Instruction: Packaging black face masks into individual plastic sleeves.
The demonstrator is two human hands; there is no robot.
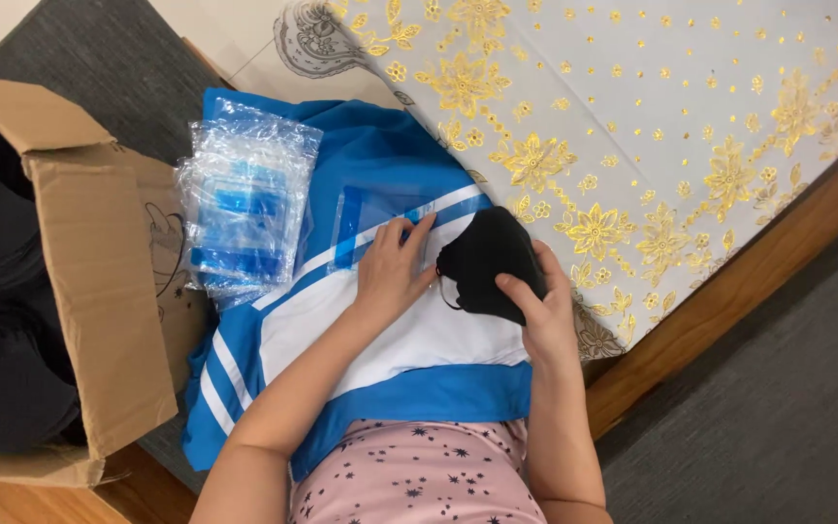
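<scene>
My right hand (pixel 535 306) grips a folded black face mask (pixel 487 260) whose ear loop hangs at its left side. My left hand (pixel 392 267) presses flat on a clear plastic sleeve (pixel 370 218) with a blue strip, fingers spread. Both rest on a blue and white cloth (pixel 409 340) laid over my lap. A stack of the same clear sleeves (pixel 242 209) lies to the left on the cloth.
An open cardboard box (pixel 89 281) holding dark items stands at the left. A white cloth with gold flowers (pixel 652 126) covers the surface ahead, with a wooden edge (pixel 729 291) beside it. Grey carpet lies at the right.
</scene>
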